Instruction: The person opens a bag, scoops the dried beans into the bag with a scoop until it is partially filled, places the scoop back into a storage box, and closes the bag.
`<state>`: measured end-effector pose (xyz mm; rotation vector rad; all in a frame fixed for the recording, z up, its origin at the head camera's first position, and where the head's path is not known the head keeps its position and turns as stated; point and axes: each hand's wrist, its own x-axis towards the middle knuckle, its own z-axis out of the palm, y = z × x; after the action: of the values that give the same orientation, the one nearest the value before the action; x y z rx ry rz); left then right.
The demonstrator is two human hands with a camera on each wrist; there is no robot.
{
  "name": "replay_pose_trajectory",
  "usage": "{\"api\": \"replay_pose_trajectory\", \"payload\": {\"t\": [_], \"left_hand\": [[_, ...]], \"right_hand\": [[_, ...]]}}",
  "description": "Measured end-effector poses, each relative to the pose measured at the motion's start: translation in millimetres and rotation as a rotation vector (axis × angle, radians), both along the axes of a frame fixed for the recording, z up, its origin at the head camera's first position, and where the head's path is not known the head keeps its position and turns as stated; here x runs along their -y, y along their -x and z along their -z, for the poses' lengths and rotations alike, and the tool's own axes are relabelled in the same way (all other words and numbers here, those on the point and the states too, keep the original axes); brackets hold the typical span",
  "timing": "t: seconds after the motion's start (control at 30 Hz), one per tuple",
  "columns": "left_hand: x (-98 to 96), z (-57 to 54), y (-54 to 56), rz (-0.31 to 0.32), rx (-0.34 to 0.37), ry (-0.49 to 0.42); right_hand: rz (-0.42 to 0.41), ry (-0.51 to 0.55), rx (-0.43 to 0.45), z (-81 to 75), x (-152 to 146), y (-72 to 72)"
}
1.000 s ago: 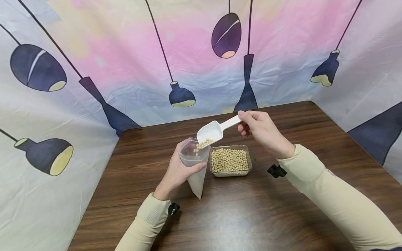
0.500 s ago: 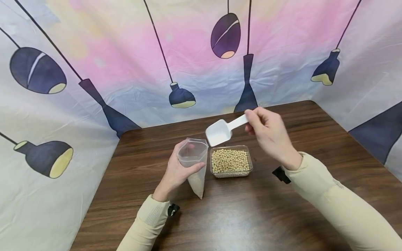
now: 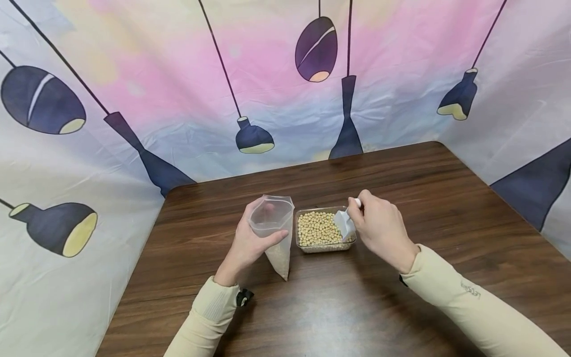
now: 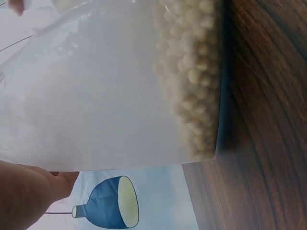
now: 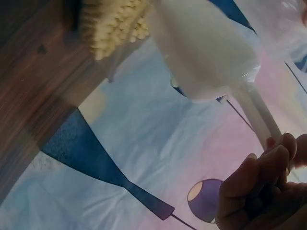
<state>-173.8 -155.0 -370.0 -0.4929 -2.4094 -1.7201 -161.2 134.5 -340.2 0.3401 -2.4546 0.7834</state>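
Note:
My left hand (image 3: 253,243) grips a clear plastic bag (image 3: 278,248) near its top, thumb in front, and the bag's mouth gapes upward. Pale round beans (image 4: 194,91) fill the bottom of the bag in the left wrist view. On the right, my right hand (image 3: 382,229) holds a white scoop (image 3: 344,224) by its handle, with the scoop's bowl tipped down over the right side of a clear rectangular container (image 3: 325,248). Yellowish soybeans (image 3: 317,227) fill that container. In the right wrist view, fingers curl round the handle (image 5: 259,115).
Everything stands on a dark wood-grain table (image 3: 339,307). A painted cloth backdrop (image 3: 276,74) with lamp shapes hangs behind the table and along both sides. Black straps (image 3: 244,297) show at the wrists.
The scoop was pouring beans into the bag. It came away with its bowl bare, and my right hand has brought it right and down to the container. The left hand still holds the bag.

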Motion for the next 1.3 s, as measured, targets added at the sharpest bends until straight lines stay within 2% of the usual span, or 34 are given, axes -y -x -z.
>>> {"api": "replay_pose_trajectory", "payload": {"t": [0.17, 0.3, 0.6, 0.83, 1.3], "left_hand": [[1.9, 3.5, 0.9, 0.010, -0.029, -0.020], [2.8, 2.7, 1.5, 0.010, -0.035, -0.029], [3.1, 1.5, 1.5, 0.005, -0.028, -0.025], [2.5, 0.1, 1.4, 0.006, -0.037, -0.023], [4.2, 0.1, 0.9, -0.003, -0.022, 0.000]], "right_hand": [[0.001, -0.062, -0.092, 12.0, 2, 5.5], [-0.017, -0.074, -0.110, 14.8, 2, 10.7], [-0.054, -0.111, -0.072, 14.6, 0, 21.4], [-0.096, -0.131, -0.039, 16.7, -7, 36.2], [-0.146, -0.091, 0.066, 19.7, -18, 64.8]]}}
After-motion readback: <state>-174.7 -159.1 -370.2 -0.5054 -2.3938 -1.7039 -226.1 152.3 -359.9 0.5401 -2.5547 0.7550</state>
